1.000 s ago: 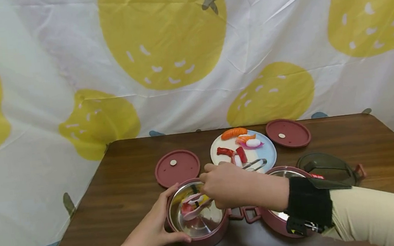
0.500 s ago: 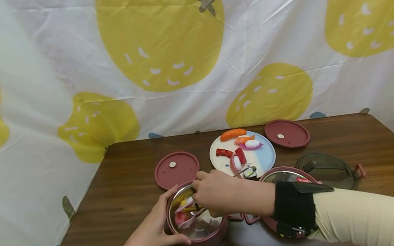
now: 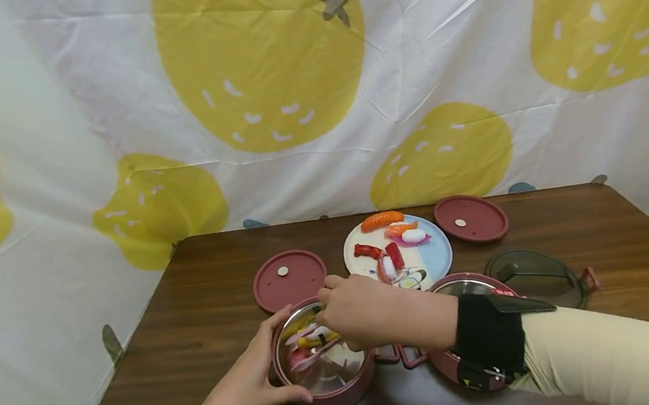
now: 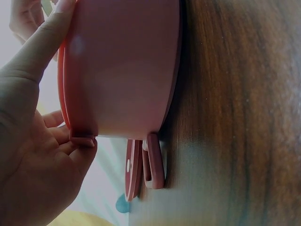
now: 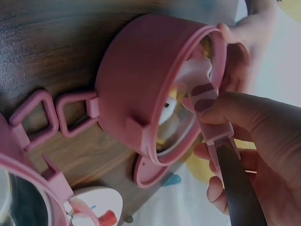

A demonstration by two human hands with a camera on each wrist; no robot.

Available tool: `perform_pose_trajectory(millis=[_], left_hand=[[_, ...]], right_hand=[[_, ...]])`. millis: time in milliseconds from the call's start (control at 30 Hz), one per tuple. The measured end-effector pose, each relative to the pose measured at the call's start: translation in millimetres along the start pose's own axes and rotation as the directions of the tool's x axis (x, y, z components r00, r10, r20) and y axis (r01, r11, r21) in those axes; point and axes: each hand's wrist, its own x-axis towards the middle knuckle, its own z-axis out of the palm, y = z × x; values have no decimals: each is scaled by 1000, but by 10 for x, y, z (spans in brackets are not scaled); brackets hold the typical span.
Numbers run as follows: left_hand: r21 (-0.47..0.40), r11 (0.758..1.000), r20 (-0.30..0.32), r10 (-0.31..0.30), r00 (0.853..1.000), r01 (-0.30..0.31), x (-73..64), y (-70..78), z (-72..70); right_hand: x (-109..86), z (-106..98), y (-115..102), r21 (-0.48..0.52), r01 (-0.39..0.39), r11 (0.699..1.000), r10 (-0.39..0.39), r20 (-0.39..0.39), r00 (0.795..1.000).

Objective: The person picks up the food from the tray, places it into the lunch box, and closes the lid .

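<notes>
My right hand holds a pair of tongs with pink tips and a metal handle. The tips reach down into the left reddish-pink pot. Inside it, a yellow-and-white toy sushi piece with a dark band shows between the tips, and a red round piece lies beside it. Whether the tips squeeze either piece cannot be told. Around that pot's left side my left hand grips the rim, thumb at the near side and fingers at the far side.
A second pot stands to the right, partly behind my forearm. Behind lies a plate with several toy sushi pieces. Two round maroon lids and a dark see-through lid rest on the wooden table.
My right hand has moved slightly left, and the tong tips sit further left inside the pot. The left hand keeps its grip on the pot.
</notes>
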Motion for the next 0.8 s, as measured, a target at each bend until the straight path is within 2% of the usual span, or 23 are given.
perform_pose_trajectory(millis=[200, 333, 467, 633, 733, 800], left_hand=[[45, 999, -23, 20, 1000, -19, -17, -19, -12], [64, 997, -34, 50, 998, -48, -20, -18, -10], [70, 996, -44, 58, 997, -54, -15, -11, -10], [74, 995, -49, 73, 996, -69, 9, -5, 0], [77, 994, -47, 77, 996, -73, 20, 1, 7], [80, 994, -44, 74, 996, -70, 21, 5, 9]], right_hand=[[-84, -86, 126, 72, -23, 997, 26, -35, 999], [-178, -105, 269, 87, -22, 996, 33, -125, 992], [-313, -130, 457, 106, -34, 994, 53, -182, 982], [-503, -121, 718, 212, -126, 969, 155, -127, 980], [-599, -63, 862, 247, -199, 948, 217, -44, 975], [-653, -22, 941, 257, -262, 930, 261, 38, 965]])
